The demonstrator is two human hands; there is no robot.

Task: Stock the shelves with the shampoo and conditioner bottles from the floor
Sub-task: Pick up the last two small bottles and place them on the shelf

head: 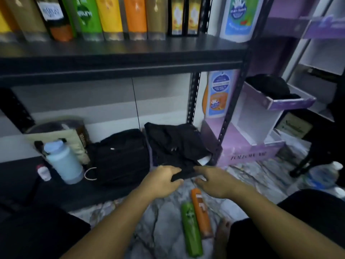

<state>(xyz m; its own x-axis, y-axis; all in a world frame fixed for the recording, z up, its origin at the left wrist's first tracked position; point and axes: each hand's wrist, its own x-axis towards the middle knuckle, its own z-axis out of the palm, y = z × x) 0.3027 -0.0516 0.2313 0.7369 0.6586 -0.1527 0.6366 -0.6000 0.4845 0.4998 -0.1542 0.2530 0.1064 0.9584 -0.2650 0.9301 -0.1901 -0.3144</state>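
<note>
Bottles lie on the marble-patterned floor [168, 212] in front of a person crouched before a dark metal shelving unit. A green bottle [191, 230] and an orange bottle [200, 212] rest side by side, touching, between the person's outstretched forearms.

Just beyond them both hands are at the front edge of a black cloth [175, 143] that is heaped on the low shelf board [18, 176]. The left hand [162, 181] has fingers and thumb curled on the cloth's dark edge. The right hand [212, 182] sits close beside it, not touching it, above the far end of the orange bottle. Motion blur leaves it unclear whether this hand grips the cloth as well.

On the upper shelf [121, 51] a row of bottles [112, 15] in yellow, brown, green and orange stands upright, packed shoulder to shoulder. A white bottle with a blue label [237, 19] stands at the right end.

On the low board, left of the cloth, sit a black bag [121, 156], a pale blue flask [63, 163] and a small white container with a red cap [43, 171]. A purple cardboard display stand [248, 146] stands on the floor just right of the shelving post.
</note>
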